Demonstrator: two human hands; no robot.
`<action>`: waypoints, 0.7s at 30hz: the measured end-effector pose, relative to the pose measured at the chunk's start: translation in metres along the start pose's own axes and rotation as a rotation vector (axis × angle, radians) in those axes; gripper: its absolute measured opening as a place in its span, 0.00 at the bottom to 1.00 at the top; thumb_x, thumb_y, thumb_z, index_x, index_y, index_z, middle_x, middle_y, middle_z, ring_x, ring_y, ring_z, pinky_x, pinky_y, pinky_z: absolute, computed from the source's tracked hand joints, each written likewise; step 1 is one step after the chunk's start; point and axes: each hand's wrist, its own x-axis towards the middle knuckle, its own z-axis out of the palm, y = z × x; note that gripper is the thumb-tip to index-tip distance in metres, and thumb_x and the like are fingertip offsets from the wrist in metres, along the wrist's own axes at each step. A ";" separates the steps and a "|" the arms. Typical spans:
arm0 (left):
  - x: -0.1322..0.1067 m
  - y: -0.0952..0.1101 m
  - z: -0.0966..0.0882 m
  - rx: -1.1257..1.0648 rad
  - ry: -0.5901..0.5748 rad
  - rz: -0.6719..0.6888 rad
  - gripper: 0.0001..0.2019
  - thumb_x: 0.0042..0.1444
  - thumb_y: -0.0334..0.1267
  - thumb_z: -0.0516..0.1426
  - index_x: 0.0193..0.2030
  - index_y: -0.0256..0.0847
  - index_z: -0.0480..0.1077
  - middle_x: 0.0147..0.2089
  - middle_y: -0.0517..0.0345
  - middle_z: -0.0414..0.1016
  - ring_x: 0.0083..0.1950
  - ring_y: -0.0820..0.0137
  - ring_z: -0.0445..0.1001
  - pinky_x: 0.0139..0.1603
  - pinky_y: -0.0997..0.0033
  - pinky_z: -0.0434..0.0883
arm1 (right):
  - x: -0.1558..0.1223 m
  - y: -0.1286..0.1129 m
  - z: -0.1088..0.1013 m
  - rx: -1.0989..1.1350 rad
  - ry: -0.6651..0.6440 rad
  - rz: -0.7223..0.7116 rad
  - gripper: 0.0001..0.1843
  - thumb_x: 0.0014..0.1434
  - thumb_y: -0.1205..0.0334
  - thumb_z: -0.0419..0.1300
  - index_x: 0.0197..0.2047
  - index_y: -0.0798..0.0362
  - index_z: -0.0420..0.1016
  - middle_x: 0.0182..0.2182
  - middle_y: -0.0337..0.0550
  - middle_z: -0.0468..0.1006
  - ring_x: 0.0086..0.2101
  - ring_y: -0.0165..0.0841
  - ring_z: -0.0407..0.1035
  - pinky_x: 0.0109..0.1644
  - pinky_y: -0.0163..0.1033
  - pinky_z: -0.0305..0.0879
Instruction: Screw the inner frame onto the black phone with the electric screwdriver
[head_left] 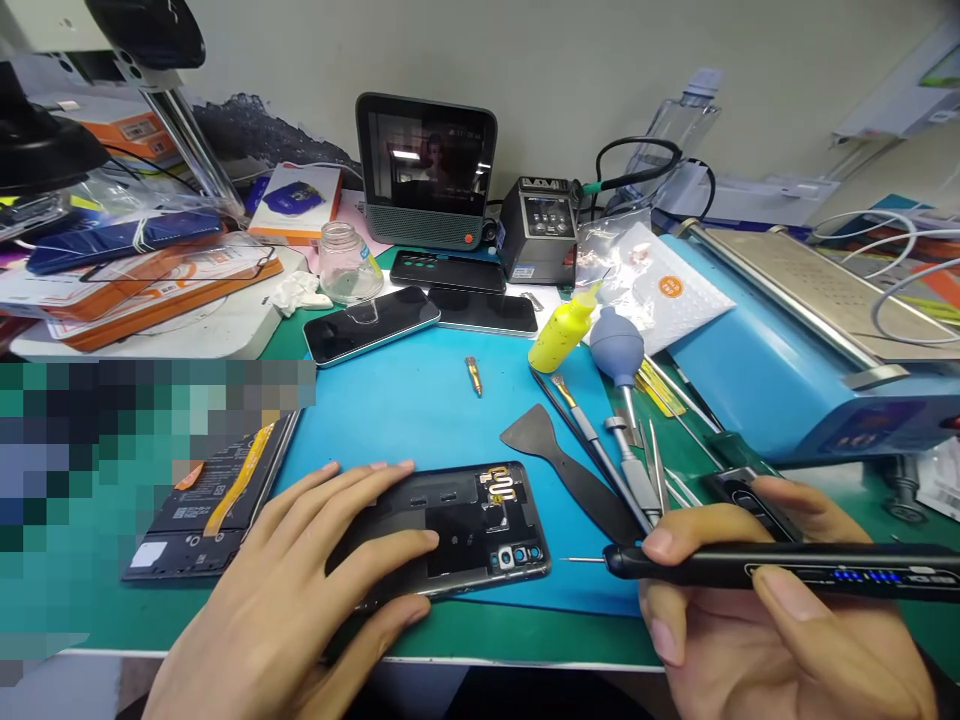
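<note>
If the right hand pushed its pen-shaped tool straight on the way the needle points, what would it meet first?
Likely the black phone cover, at its end with the camera openings; the needle's height is unclear, so it might pass above.

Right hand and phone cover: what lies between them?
In the head view: the front of the pen-shaped tool held by the right hand, its thin metal tip pointing toward the phone cover, with blue mat showing around it.
</note>
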 end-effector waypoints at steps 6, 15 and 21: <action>0.004 0.003 -0.002 -0.055 0.016 -0.011 0.20 0.69 0.43 0.63 0.65 0.51 0.71 0.80 0.62 0.57 0.79 0.69 0.56 0.82 0.68 0.49 | 0.002 0.003 0.017 -0.025 0.189 -0.033 0.12 0.65 0.59 0.67 0.51 0.48 0.84 0.35 0.51 0.88 0.21 0.42 0.76 0.16 0.40 0.73; -0.012 -0.017 0.010 0.086 0.004 -0.015 0.32 0.64 0.44 0.65 0.70 0.82 0.65 0.76 0.70 0.65 0.71 0.59 0.72 0.62 0.59 0.78 | 0.002 0.008 0.007 -0.129 0.116 -0.058 0.05 0.72 0.60 0.61 0.46 0.50 0.78 0.34 0.51 0.85 0.21 0.41 0.74 0.18 0.41 0.73; -0.016 -0.011 0.020 0.096 -0.101 -0.498 0.34 0.60 0.69 0.61 0.72 0.74 0.64 0.63 0.64 0.80 0.62 0.48 0.81 0.42 0.44 0.85 | -0.004 0.010 -0.002 -0.159 0.063 -0.040 0.07 0.73 0.62 0.58 0.49 0.48 0.79 0.33 0.51 0.85 0.22 0.46 0.77 0.18 0.46 0.79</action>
